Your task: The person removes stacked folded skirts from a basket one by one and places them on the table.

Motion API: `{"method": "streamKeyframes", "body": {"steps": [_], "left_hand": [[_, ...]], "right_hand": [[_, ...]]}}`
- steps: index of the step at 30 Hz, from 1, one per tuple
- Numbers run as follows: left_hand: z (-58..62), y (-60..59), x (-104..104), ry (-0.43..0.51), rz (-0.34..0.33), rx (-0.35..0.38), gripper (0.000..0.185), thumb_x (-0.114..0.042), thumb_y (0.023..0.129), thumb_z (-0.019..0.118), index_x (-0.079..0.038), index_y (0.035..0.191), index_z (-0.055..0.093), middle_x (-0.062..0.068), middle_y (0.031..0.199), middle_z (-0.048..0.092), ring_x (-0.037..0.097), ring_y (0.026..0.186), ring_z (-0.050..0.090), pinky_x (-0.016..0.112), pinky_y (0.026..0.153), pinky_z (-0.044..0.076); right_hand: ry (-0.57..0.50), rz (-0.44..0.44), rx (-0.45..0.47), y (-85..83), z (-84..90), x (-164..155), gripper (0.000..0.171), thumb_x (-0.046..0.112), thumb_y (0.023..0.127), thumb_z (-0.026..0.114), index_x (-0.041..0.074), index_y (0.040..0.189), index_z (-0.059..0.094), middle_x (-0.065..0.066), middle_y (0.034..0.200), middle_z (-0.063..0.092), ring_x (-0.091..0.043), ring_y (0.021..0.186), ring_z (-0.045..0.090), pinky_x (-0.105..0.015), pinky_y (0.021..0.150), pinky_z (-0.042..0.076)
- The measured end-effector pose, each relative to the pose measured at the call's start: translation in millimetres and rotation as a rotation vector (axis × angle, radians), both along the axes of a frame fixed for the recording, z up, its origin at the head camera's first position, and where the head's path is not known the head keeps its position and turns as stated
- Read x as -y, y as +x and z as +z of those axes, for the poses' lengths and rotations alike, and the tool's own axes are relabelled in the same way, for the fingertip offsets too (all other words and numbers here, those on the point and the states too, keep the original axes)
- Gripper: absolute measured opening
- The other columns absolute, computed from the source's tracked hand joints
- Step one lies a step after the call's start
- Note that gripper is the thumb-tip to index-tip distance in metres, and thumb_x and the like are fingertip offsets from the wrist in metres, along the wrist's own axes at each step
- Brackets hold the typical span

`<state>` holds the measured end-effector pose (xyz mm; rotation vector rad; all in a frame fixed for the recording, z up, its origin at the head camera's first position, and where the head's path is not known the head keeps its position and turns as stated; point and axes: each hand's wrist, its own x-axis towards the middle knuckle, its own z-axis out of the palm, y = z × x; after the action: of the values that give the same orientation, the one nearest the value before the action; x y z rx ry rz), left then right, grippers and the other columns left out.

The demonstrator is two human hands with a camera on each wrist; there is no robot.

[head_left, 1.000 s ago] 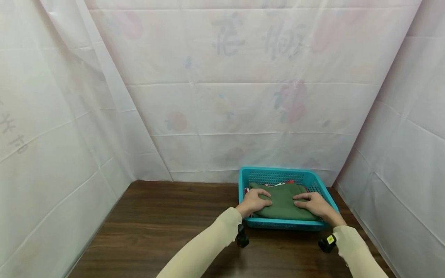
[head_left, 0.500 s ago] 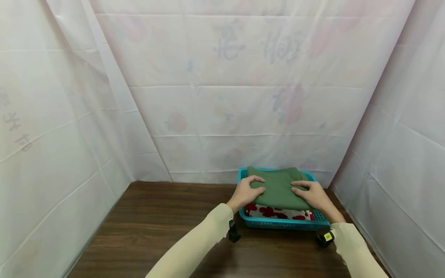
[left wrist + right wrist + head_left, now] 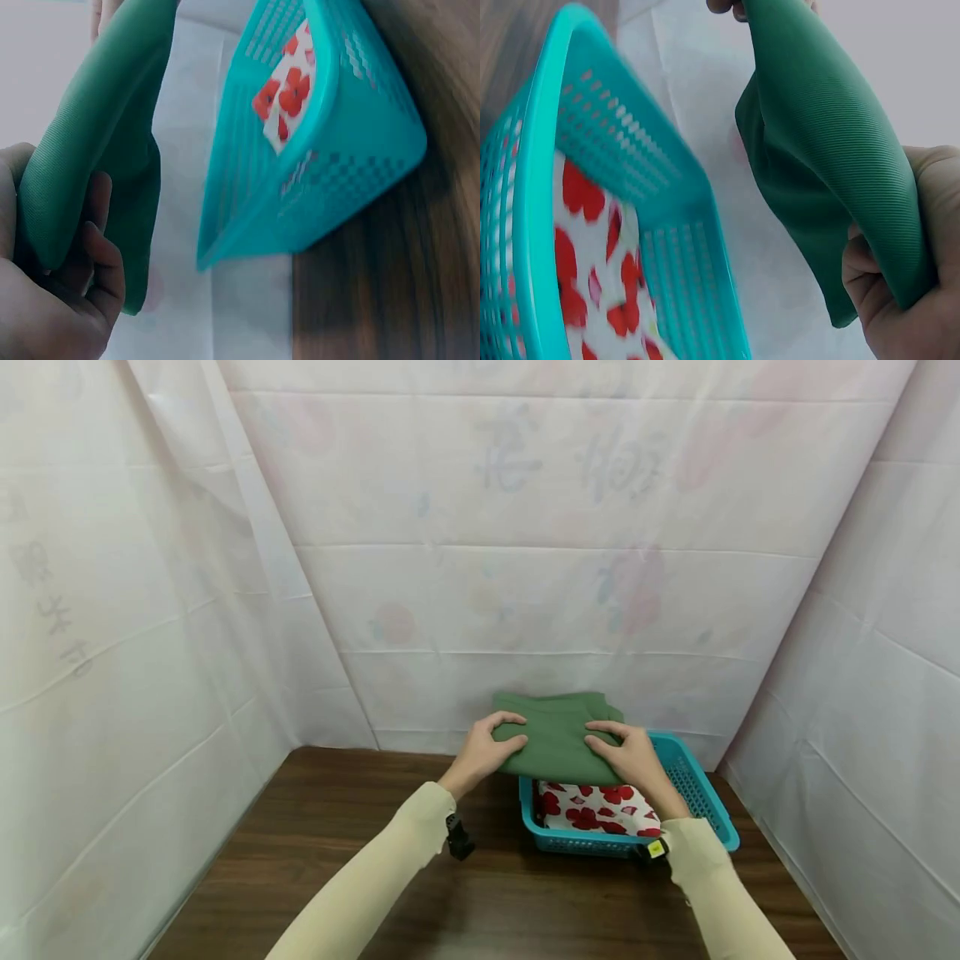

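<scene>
A folded green cloth (image 3: 558, 739) hangs in the air above the left end of a teal plastic basket (image 3: 701, 797). My left hand (image 3: 483, 752) grips its left edge and my right hand (image 3: 630, 760) grips its right edge, fingers on top. In the left wrist view the green cloth (image 3: 97, 142) wraps over my left hand (image 3: 56, 300), with the teal basket (image 3: 337, 142) beside it. The right wrist view shows the green cloth (image 3: 832, 172) held in my right hand (image 3: 900, 300). A white cloth with red flowers (image 3: 596, 806) lies in the basket.
The basket stands at the back right of a dark wooden table (image 3: 322, 860). White sheeting (image 3: 525, 527) with faint prints closes in the back and both sides. Both arms wear cream sleeves with a small black device at each wrist.
Both hands have lifted the green cloth out of the basket and carried it up and to the left. The red-flowered cloth beneath it has come into sight.
</scene>
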<state>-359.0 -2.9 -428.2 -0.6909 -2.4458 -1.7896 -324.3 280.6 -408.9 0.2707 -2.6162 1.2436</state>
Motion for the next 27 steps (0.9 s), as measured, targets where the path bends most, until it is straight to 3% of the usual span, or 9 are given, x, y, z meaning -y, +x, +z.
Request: {"method": "streamKeyframes", "body": {"steps": [5,10,18,27], "left_hand": [[2.1,-6.0,26.4,-0.020,0.027,-0.019,0.029,-0.034,0.098,0.071,-0.031,0.127,0.069,-0.005,0.145,0.058,0.024,0.139,0.051,0.052,0.108,0.046],[-6.4,-9.5,59.7,-0.032,0.075,-0.025,0.030,-0.037,0.097,0.072,-0.033,0.127,0.068,-0.005,0.144,0.058,0.024,0.143,0.048,0.056,0.114,0.040],[-21.6,-2.3,113.0,-0.070,0.114,-0.031,0.033,-0.035,0.098,0.071,-0.028,0.130,0.066,0.002,0.146,0.057,0.029,0.145,0.044,0.060,0.115,0.037],[-36.6,6.5,155.8,-0.124,0.165,-0.015,0.036,-0.036,0.098,0.072,-0.026,0.132,0.066,0.006,0.147,0.057,0.033,0.143,0.046,0.061,0.110,0.041]], "right_hand": [[-0.030,0.008,-0.011,-7.2,-1.3,27.5,0.037,0.030,0.101,0.069,0.013,0.133,0.070,-0.023,0.145,0.058,-0.042,0.123,0.062,-0.050,0.087,0.057],[-0.036,0.027,-0.043,-14.9,-4.3,63.6,0.034,0.028,0.100,0.070,0.015,0.131,0.072,-0.020,0.141,0.063,-0.039,0.124,0.063,-0.053,0.091,0.056],[-0.022,0.054,-0.074,-16.9,-20.6,120.1,0.031,0.026,0.099,0.070,0.016,0.128,0.073,-0.014,0.135,0.068,-0.034,0.120,0.066,-0.052,0.095,0.056],[0.003,0.148,-0.078,-15.9,-36.9,163.4,0.032,0.022,0.101,0.067,0.011,0.131,0.071,-0.014,0.134,0.069,-0.033,0.119,0.067,-0.050,0.093,0.057]]}}
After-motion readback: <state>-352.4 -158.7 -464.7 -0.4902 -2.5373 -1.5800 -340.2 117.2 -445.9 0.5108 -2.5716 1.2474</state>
